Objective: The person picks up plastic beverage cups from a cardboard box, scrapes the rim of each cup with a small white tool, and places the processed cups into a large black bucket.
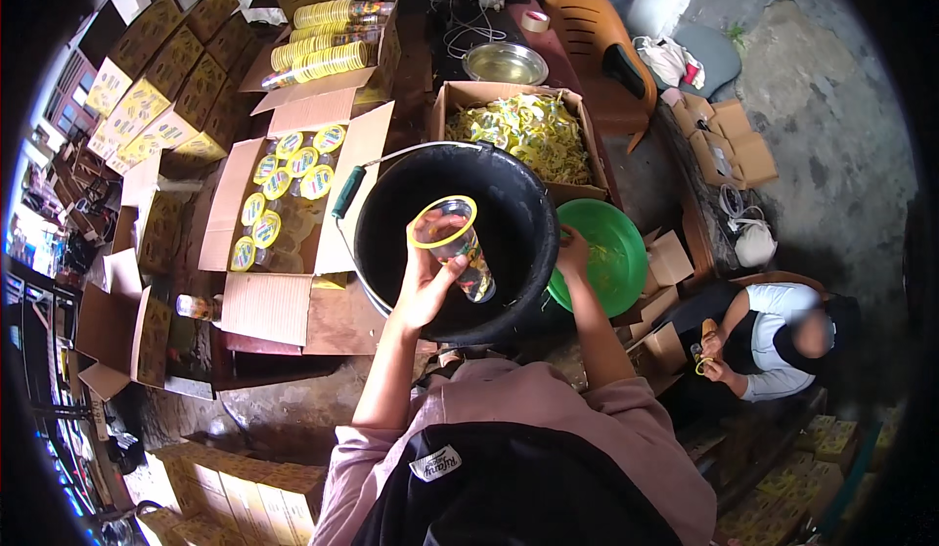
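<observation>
My left hand (427,280) is wrapped round a clear printed plastic cup (475,277) with a yellow rim. It holds the cup tilted over the large black bucket (391,179), the open mouth facing up and toward me. My right hand (573,255) is at the left edge of a green plastic basin (626,262), close beside the bucket. Its fingers are curled, and what they hold, if anything, cannot be made out. A few yellowish scraps lie in the basin. The bucket's wire handle with a green grip (348,192) rests to the left.
An open carton (225,216) holds several yellow-lidded cups; another (377,79) holds stacked cups. Behind the bucket, a box (587,121) is full of yellow-green wrappers near a metal bowl (505,64). A co-worker (782,336) sits at right holding a small yellow-rimmed item.
</observation>
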`<state>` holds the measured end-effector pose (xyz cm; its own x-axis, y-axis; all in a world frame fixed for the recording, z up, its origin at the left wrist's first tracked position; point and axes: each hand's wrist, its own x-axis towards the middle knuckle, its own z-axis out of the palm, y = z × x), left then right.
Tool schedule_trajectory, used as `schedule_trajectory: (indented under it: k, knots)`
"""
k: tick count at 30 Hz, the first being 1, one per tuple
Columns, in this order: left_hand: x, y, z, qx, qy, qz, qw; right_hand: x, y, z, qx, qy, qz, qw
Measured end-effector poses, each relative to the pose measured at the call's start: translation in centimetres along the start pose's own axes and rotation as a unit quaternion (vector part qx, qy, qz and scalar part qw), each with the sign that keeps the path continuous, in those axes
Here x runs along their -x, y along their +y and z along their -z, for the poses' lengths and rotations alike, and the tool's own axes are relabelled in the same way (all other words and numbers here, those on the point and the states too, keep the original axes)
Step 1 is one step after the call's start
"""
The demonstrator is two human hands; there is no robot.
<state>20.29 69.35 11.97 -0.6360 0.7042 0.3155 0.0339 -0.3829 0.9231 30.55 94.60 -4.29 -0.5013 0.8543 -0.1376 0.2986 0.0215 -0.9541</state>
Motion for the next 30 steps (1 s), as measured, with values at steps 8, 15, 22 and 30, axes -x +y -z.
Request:
schedule_trajectory:
  k: [8,15,22,30]
  knots:
    - [-0.1,0.3,-0.4,0.002,0.016,-0.005,1.0,0.9,-2.3,0.1,0.138,-0.037,0.03,0.989]
    - [-0.3,0.5,-0.7,-0.069,-0.021,-0.049,0.996,0.7,-3.4,2.1,0.212,0.061,0.058,0.974]
    - [-0.3,0.8,-0.2,-0.218,-0.065,-0.096,0.969,6.7,-17.4,4.2,-0.098,-0.074,0.311,0.943]
    - [-0.3,1.2,-1.3,-0.17,-0.048,-0.061,0.982,12.7,-21.9,1.0,0.265,-0.363,0.532,0.717]
